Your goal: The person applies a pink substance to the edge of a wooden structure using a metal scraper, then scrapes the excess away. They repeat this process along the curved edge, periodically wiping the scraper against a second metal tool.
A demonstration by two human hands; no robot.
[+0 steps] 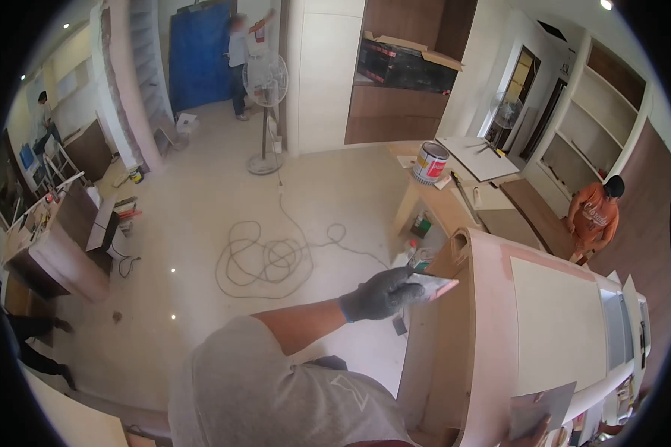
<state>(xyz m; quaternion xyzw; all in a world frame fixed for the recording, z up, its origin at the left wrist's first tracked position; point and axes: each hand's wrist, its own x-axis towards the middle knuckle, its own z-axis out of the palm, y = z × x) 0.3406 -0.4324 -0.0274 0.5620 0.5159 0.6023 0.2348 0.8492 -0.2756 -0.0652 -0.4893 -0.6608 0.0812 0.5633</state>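
My left hand [380, 295], in a dark glove, is closed around a putty scraper [434, 286] with pink filler along its edge. It is raised beside the rounded end of a long wooden cabinet [492, 328]. Low at the right, my right hand [528, 432] grips a flat metal plate [546, 406]; only some bare fingers show below it. This plate overlaps the cabinet's pale panel [559, 328], which has pink filler along its border.
A paint can [430, 163] stands on a wooden workbench [447, 203]. A coiled cable [265, 257] lies across the floor near a standing fan [265, 89]. A person in an orange shirt [596, 216] is beyond the cabinet; other people are farther back.
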